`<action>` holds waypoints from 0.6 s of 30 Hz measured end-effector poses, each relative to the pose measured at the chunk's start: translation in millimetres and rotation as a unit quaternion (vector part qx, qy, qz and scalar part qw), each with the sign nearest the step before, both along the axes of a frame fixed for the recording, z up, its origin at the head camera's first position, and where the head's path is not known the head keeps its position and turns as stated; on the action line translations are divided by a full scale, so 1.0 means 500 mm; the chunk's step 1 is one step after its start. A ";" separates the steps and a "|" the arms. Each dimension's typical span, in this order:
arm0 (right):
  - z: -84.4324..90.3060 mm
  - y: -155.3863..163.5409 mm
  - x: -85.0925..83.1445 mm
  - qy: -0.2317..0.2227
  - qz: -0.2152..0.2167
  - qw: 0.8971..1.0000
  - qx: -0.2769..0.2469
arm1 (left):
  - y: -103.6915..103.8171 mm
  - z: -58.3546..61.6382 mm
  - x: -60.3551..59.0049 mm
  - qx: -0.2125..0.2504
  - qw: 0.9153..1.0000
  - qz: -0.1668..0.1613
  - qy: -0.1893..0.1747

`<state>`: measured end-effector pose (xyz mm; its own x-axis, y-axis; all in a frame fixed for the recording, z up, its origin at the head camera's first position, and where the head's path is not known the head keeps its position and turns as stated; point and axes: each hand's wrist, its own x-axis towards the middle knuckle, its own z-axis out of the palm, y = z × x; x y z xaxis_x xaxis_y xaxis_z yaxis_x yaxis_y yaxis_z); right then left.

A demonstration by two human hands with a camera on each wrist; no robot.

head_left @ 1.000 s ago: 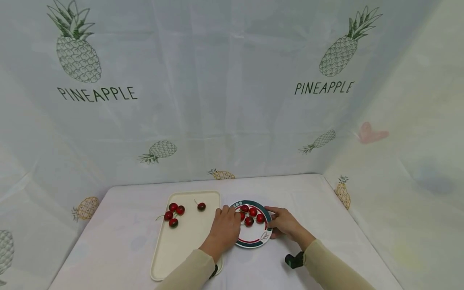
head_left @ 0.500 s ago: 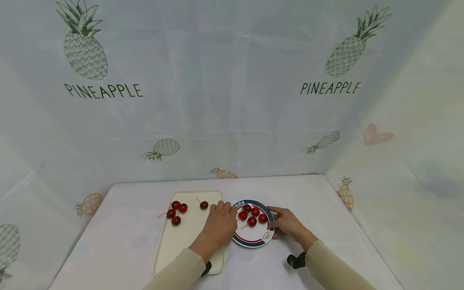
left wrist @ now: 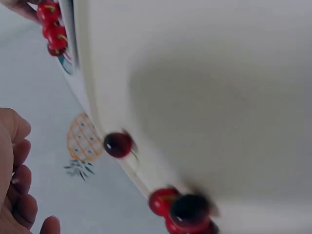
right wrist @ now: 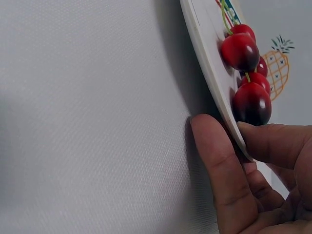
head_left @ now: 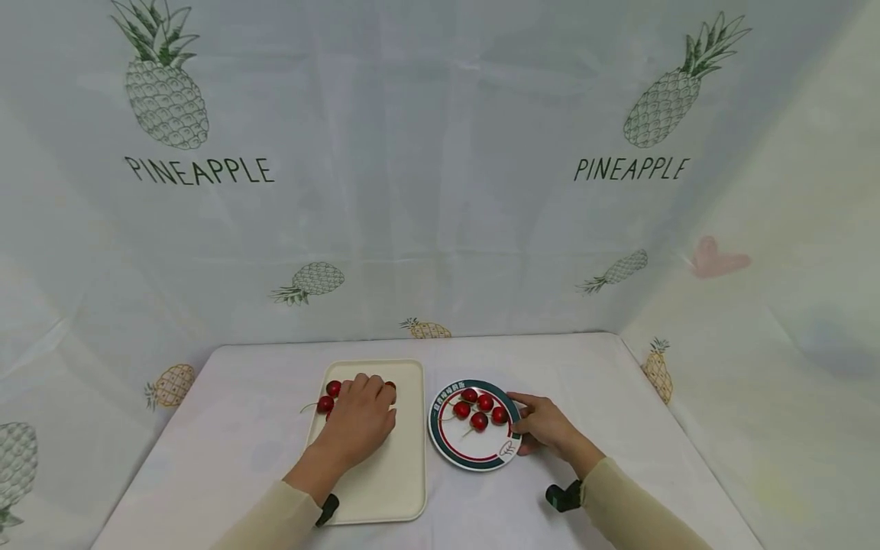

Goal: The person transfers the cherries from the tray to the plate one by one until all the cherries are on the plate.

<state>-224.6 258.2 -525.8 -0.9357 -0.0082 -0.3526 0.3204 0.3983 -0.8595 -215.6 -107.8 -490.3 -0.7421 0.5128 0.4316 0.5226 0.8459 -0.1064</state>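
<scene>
Shifting the left hand [head_left: 360, 416] leftward in the head view: half a second ago at the left rim of the teal-banded plate [head_left: 457, 444], now hanging over the cream tray [head_left: 395, 475], lower centre-left. Carrying nothing in it, going by the left-wrist view; curling loosely at that view's left edge, apart from the fruit.

Pinching the plate's rim with the right hand [head_left: 546, 428], lower right of the right-wrist view; holding the same spot as in the earlier frames. Not telling from here whether lifting that edge at all.

Counting five dark-red cherries [head_left: 479, 421] on the plate, lower centre-right of the head view, same as half a second back. Finding a bunch of tray cherries [head_left: 325, 404] toward the tray's upper left, partly hiding behind the left hand. Spotting a lone stemmed cherry [left wrist: 117, 144] near the tray's rim, left of centre in the left-wrist view.

Judging this as turning from plate to tray fruit, while steadying the plate one-handed.
</scene>
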 end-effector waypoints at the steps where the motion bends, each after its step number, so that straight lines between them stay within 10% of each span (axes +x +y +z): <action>1: 0.000 0.000 0.001 0.000 0.000 1.000 0.000 | -0.013 -0.002 0.000 0.002 1.000 0.000 0.003; 10: -0.002 -0.001 0.002 0.000 -0.003 1.000 0.005 | -0.115 -0.012 -0.004 0.012 1.000 0.020 -0.018; 18: 0.000 -0.001 -0.003 0.000 0.000 1.000 -0.006 | -0.224 -0.010 -0.018 0.053 0.986 0.127 -0.094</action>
<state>-226.0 257.4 -526.0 -0.9357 -0.0129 -0.3525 0.3204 0.3874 -0.8645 -224.6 -219.9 -495.5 -0.9123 0.2606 0.3158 0.2955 0.9530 0.0672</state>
